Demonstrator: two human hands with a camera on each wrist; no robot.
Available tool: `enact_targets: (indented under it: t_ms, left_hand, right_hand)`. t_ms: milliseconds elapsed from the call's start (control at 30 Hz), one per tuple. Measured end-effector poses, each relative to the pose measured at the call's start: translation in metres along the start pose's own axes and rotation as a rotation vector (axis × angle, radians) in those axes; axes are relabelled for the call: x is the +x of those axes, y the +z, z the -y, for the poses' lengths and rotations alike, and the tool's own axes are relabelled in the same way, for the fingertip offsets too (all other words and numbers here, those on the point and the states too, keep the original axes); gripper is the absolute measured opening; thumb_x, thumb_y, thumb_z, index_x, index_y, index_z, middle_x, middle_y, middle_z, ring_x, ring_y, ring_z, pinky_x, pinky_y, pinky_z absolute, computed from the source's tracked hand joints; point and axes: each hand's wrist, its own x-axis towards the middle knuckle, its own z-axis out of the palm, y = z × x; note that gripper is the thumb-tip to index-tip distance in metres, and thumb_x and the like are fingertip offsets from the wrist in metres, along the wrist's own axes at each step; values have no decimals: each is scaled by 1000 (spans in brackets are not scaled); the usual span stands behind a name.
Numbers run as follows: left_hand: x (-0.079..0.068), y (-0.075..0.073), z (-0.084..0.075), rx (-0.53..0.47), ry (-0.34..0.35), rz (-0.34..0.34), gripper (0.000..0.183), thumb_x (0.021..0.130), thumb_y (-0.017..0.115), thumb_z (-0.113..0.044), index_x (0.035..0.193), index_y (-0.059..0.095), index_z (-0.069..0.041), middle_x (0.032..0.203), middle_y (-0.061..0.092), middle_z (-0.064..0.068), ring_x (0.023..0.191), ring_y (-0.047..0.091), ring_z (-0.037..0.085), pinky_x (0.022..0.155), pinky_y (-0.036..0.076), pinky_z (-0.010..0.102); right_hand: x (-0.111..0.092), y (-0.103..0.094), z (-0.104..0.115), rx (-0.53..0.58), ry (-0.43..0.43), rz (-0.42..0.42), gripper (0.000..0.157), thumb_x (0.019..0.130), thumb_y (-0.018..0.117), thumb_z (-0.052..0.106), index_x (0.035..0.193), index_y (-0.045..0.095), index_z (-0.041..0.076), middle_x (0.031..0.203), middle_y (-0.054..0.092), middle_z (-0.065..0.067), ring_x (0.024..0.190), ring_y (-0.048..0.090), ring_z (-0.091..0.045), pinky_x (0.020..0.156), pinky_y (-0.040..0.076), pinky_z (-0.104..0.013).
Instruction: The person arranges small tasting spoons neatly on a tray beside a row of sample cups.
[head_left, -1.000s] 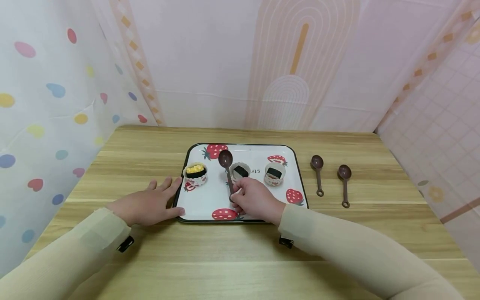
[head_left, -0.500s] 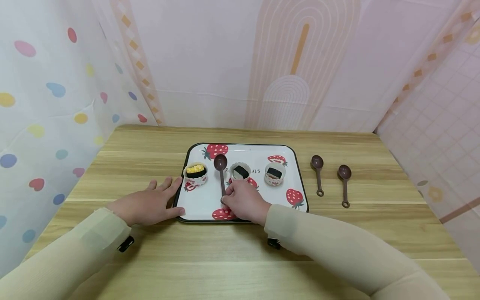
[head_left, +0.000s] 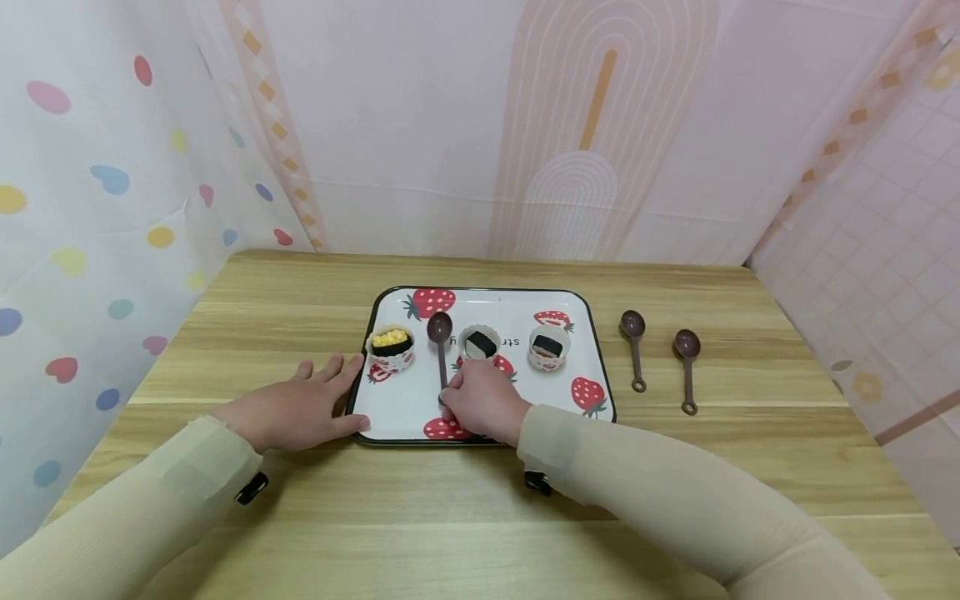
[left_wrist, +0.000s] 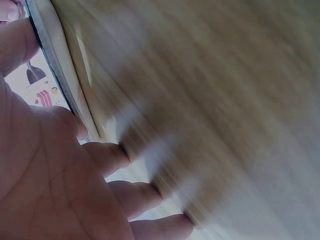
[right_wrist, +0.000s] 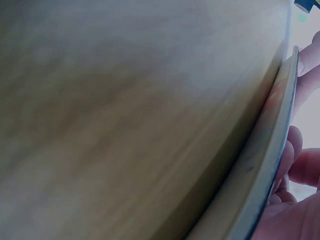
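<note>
A dark brown spoon (head_left: 439, 327) lies over the white strawberry-print tray (head_left: 405, 421), its bowl pointing away from me. My right hand (head_left: 483, 402) pinches the end of its handle between thumb and fingers. To the spoon's left is a paper cup (head_left: 393, 363) with a sushi-like piece topped in yellow. On its right stand a middle cup (head_left: 480, 343) and a right cup (head_left: 548, 348), each holding a white piece with a black band. My left hand (head_left: 296, 410) rests with fingers spread at the tray's left edge, its thumb over the rim.
Two more brown spoons, a nearer-to-tray spoon (head_left: 633, 325) and a farther-right spoon (head_left: 687, 345), lie on the wooden table (head_left: 360, 517) right of the tray. Patterned curtains (head_left: 420, 125) hang behind the table and along both sides.
My right hand has moved slightly left and lowered the spoon, which now stands straighter between the left and middle cups. The left hand has stayed in place.
</note>
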Motion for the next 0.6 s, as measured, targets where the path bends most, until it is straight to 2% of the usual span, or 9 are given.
enact_targets:
  t_ms: [333,600]
  left_hand:
    - [1,1,1,3,5,-6,109,97,49,-79,170,12,-6,170,19,34,148,18,71,105,41,78]
    - [2,2,2,6,2,-7,110,96,49,-79,170,12,-6,170,18,35,147,18,71,105,41,79]
  right_hand:
    - [4,0,3,34,84,37,41,106,61,20,69,77,13,54,59,2,46,49,-9,45,36,-22]
    - [4,1,3,51,97,36,41,106,62,22,68,76,13,53,57,2,45,48,-9,44,35,-22]
